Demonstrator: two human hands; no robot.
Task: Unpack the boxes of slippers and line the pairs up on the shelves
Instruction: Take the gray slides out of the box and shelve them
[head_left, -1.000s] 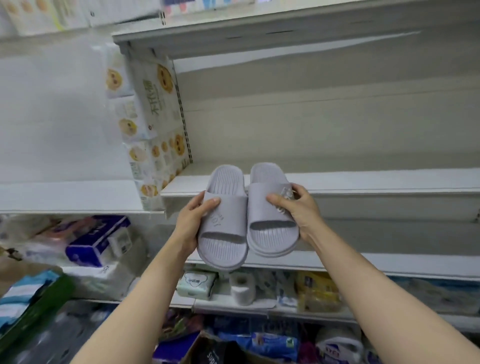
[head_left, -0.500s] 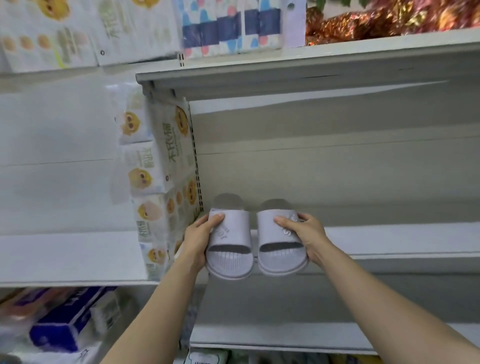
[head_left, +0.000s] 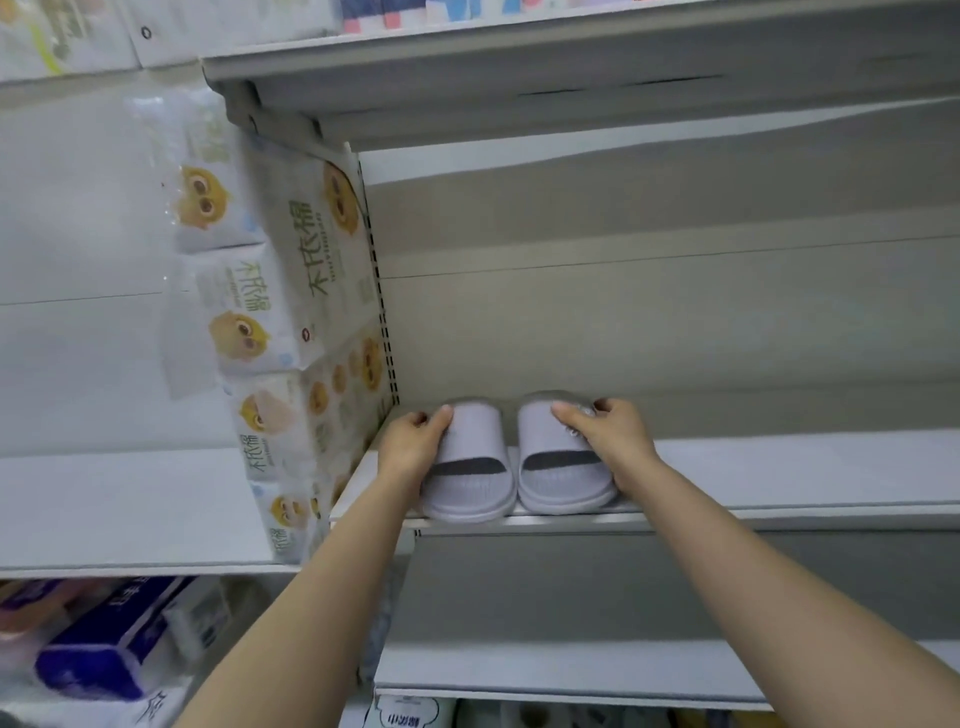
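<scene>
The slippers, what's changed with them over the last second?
The pair of slippers went from held in the air in front of the shelves up onto the shelf, side by side by its left end. Unchanged: the left hand and right hand each still grip one strap.

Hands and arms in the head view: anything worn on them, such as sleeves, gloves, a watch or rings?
Nothing worn shows. The left hand and right hand are bare, with no gloves, and no rings or watch visible. Both forearms are bare to the frame's bottom edge; no sleeve is in view.
</scene>
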